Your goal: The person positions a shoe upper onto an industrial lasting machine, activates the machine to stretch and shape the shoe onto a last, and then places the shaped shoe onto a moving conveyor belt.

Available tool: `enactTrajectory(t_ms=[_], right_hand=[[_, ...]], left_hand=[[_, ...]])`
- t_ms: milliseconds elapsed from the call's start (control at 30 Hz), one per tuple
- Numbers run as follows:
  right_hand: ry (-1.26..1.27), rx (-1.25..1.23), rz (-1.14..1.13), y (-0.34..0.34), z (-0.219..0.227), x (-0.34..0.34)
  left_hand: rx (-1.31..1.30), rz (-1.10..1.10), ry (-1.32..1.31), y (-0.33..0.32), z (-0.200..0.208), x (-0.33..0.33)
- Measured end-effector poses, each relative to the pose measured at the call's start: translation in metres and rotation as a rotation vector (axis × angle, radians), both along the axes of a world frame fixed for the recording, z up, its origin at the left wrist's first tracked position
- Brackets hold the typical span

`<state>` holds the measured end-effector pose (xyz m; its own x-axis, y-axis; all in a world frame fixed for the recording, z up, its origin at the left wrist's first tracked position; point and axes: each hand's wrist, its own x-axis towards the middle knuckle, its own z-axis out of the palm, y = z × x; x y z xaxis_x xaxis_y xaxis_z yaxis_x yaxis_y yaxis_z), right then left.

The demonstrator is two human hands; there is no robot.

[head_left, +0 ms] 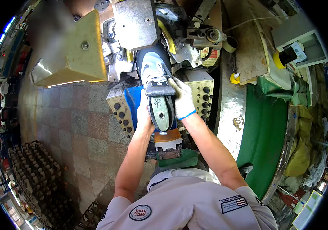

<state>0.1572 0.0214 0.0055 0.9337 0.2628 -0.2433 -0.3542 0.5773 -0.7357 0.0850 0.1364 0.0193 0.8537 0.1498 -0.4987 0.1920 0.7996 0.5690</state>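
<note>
A grey shoe upper (152, 71) with pale laces is stretched over a green shoe last (161, 109), its toe pointing away from me beneath the metal plate (136, 23) of a machine. My left hand (144, 110) grips the left side of the shoe near the heel, its fingers mostly hidden. On the other side my right hand (182, 97), in a white glove with a blue cuff, holds the shoe at its collar. The last's heel end, with a round hole and handwritten marks, faces me above an orange-brown block (167, 135) of the machine.
Control boxes with dark knobs (205, 97) flank the shoe. A yellowish machine cover (81, 50) stands at left, a green conveyor belt (261, 138) runs along the right. A rack (33, 165) stands on the tiled floor at lower left. A wooden bench (248, 53) is at upper right.
</note>
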Motion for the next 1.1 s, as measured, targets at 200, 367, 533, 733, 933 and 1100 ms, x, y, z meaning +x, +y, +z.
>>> enactTrajectory(t_ms=[200, 367, 533, 733, 933, 1100], right_hand=[[-0.032, -0.052, -0.030, 0.004, -0.004, -0.001], [-0.055, -0.183, -0.060, 0.001, -0.008, -0.002], [-0.039, -0.135, -0.072, 0.009, -0.006, -0.008], [-0.095, -0.203, -0.117, 0.015, -0.027, -0.008], [-0.148, -0.217, -0.098, 0.013, -0.039, -0.004], [-0.090, -0.145, -0.040, 0.006, -0.035, -0.006]], left_hand=[[0.018, -0.013, -0.083, 0.009, -0.025, 0.004], [-0.002, -0.027, -0.061, 0.005, -0.023, 0.006], [0.016, -0.025, -0.109, 0.013, -0.040, 0.005], [0.193, -0.056, -0.162, 0.019, -0.057, 0.008], [0.291, -0.153, -0.311, 0.027, -0.074, 0.008], [0.587, -0.129, -0.265, 0.027, -0.074, 0.004]])
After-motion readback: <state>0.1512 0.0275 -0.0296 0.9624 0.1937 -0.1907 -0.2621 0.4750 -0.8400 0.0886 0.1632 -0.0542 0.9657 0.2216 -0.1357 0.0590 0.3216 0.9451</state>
